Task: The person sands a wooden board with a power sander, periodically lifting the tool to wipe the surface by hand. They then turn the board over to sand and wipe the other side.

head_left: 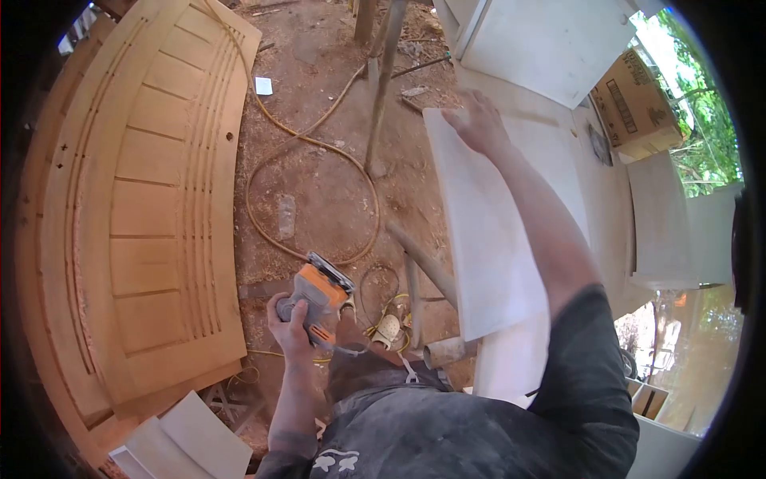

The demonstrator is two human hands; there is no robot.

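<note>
My left hand (294, 329) is wrapped round the grey body of an orange and grey electric sander (319, 294). The sander is held up in the air over the floor, its dark flat pad facing up and away from me. On my right side, a long white panel (487, 231) lies on the work surface. At its far end, my right hand (481, 128) rests with fingers stretched out and thumb apart, near the panel's corner. Part of the panel's right side is hidden beneath my right forearm.
Carved wooden doors (152, 215) lean at the left. A yellowish hose (375, 199) loops over the dusty floor (319, 184). Wooden legs and poles (427, 259) stand under the work surface. A white cabinet piece (542, 48) and a cardboard box (634, 108) sit at the back right.
</note>
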